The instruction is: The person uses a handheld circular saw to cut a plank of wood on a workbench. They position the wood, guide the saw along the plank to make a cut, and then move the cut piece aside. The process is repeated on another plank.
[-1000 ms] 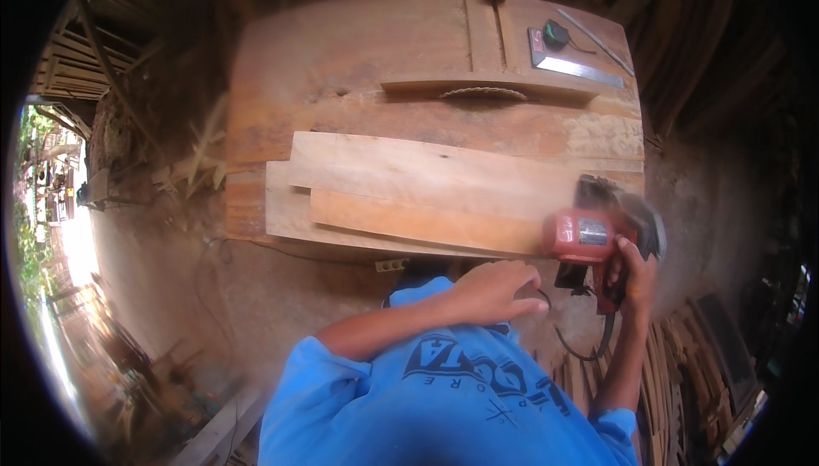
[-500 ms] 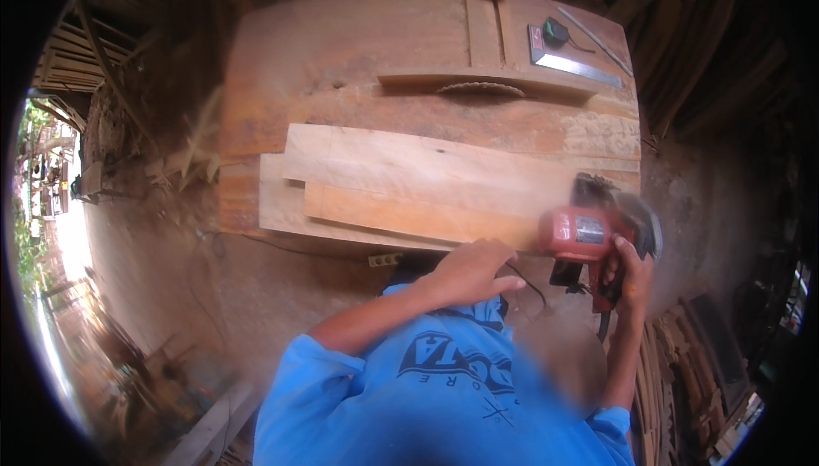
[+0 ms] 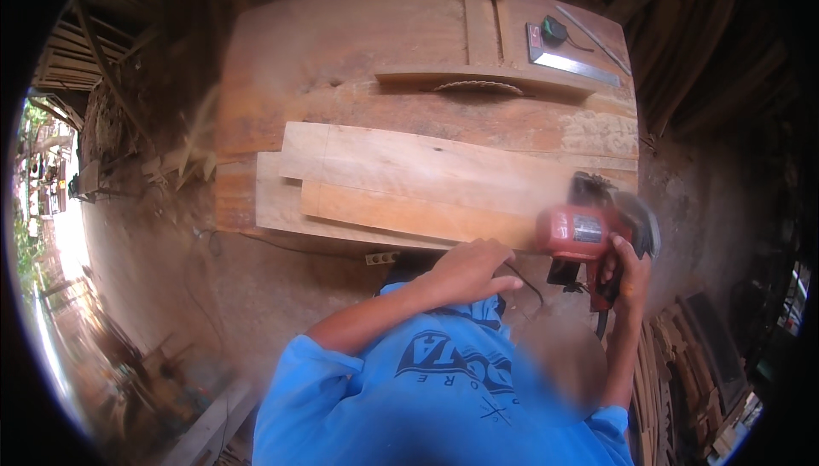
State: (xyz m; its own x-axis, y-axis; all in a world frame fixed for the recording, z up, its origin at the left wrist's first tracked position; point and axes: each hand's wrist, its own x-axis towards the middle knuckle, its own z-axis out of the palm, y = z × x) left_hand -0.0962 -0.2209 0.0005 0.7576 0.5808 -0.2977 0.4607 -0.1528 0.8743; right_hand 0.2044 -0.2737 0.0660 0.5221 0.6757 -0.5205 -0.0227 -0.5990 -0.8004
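My right hand [image 3: 630, 272] is wrapped round the rear handle of a red circular saw [image 3: 573, 231]. The saw rests at the right end of a stack of thin boards near the table's front edge. A pale board [image 3: 384, 152] with a faint pencil line lies behind an orange-brown strip [image 3: 392, 214]; both are on a wider light panel [image 3: 270, 189]. Against the near edge of these boards lies my left hand [image 3: 471, 268], its thumb apart from the fingers, left of the saw's motor. The saw's blade is hidden at the cut.
A toothed round blade [image 3: 478, 87] pokes through the wooden table [image 3: 281, 65] before a wooden fence [image 3: 401, 81]. A metal square [image 3: 572, 65] and tape measure [image 3: 554, 31] lie at the far right. A socket strip [image 3: 381, 258] and cables are below the front edge; timber leans at right.
The whole view has shifted slightly, with table and boards a little further left. Both hands and the saw keep nearly the same place against the boards.
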